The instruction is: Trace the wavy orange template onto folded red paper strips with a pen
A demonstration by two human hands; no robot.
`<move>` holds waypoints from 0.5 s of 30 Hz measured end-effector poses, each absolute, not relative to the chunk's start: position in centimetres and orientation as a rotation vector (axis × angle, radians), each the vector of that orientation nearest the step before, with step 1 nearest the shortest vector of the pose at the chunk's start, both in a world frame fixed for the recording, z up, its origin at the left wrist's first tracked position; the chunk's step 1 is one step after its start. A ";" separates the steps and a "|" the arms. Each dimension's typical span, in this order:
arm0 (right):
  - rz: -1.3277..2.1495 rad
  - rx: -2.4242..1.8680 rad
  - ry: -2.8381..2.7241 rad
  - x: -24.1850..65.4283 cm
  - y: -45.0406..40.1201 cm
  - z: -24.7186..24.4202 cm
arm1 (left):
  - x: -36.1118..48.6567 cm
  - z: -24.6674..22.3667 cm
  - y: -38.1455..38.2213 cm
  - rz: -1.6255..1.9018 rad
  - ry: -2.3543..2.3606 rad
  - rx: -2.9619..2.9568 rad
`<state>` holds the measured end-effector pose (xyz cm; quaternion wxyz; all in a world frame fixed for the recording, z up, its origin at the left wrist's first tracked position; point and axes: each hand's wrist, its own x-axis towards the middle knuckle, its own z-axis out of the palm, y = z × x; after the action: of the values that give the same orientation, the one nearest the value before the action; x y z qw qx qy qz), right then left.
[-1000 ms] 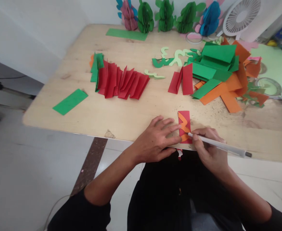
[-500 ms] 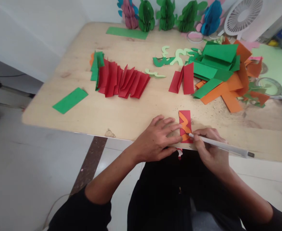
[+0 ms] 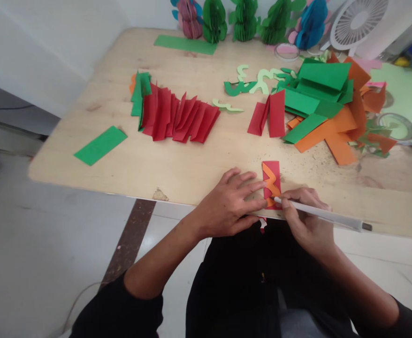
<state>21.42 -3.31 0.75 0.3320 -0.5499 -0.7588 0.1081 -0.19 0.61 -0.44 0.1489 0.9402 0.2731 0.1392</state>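
A small red paper rectangle (image 3: 276, 171) lies at the table's front edge, with a wavy orange paper cutout (image 3: 270, 178) on top of it. My left hand (image 3: 230, 202) rests flat with fingers spread, its fingertips pressing on the left side of the cutout and the red paper. In my right hand (image 3: 308, 216) is a white pen (image 3: 329, 215), pinched between thumb and fingers. Its tip touches the lower part of the orange cutout's edge. Any line drawn there is too small to make out.
Folded red papers (image 3: 178, 115) stand in a row at left centre, near a green paper strip (image 3: 100, 145). Two red folded pieces (image 3: 276, 115) stand beside a pile of green and orange papers (image 3: 318, 98). Paper honeycomb figures (image 3: 244, 21) and a white fan (image 3: 359, 23) line the back.
The pen tip has shifted slightly left and down along the lower edge of the orange cutout. My left hand stays in place on the paper. The view has tilted slightly.
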 end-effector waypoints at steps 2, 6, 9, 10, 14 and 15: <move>0.284 -1.430 -1.986 21.4 -3.3 0.7 | -0.2 -0.4 0.6 0.401 0.785 2.702; 0.273 -1.434 -1.981 21.4 -3.3 0.7 | -0.2 -0.3 0.6 0.386 0.777 2.703; 0.270 -1.439 -1.975 21.4 -3.2 0.6 | -0.2 -0.3 0.6 0.377 0.773 2.705; 0.272 -1.435 -1.976 21.4 -3.2 0.6 | -0.2 -0.3 0.6 0.377 0.771 2.705; 0.274 -1.423 -1.978 21.4 -3.2 0.6 | -0.2 -0.4 0.6 0.386 0.776 2.702; 0.274 -1.419 -1.978 21.4 -3.2 0.6 | -0.2 -0.4 0.6 0.388 0.778 2.699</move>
<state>21.42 -3.24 0.60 0.3389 -0.5450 -0.7597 0.1051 -0.23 0.60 -0.39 0.1524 0.9408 0.2711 0.1352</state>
